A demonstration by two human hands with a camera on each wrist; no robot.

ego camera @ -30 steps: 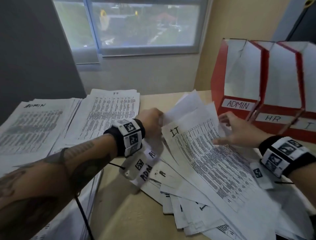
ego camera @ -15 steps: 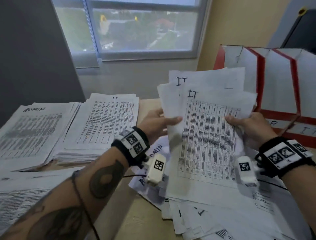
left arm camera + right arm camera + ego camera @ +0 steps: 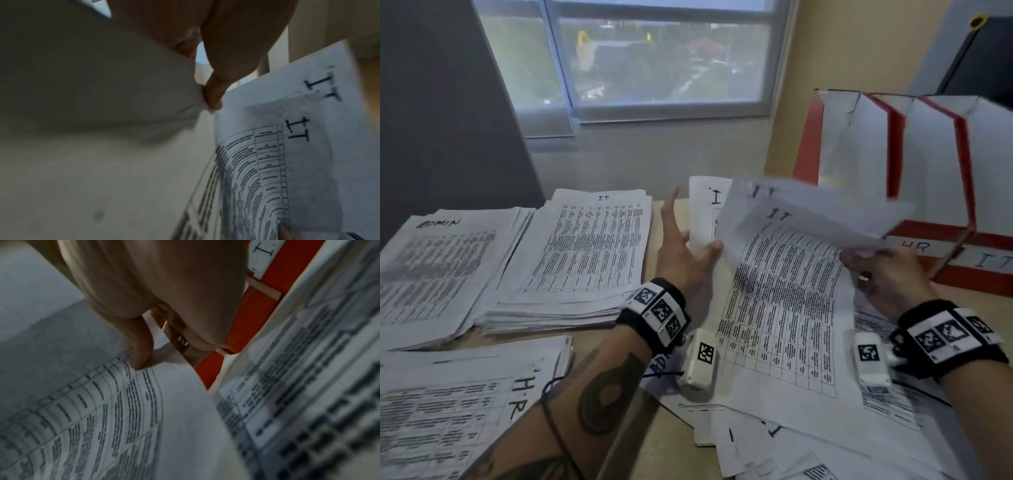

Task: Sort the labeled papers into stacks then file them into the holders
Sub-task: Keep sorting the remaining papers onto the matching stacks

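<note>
Holding IT sheets (image 3: pixel 784 294), both hands

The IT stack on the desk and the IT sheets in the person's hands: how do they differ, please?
The IT stack lies flat on the desk, thick and roughly squared; the IT sheets are few, lifted, fanned and bent. No hand touches the IT stack, while the left hand and right hand hold the IT sheets at opposite edges. Both carry a handwritten IT above printed tables.

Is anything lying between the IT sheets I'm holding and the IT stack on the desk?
Nothing visible does. The white IT-marked sheets are held beside the sorted IT stack of printed pages; between them are only the left hand and bare desk.
</note>
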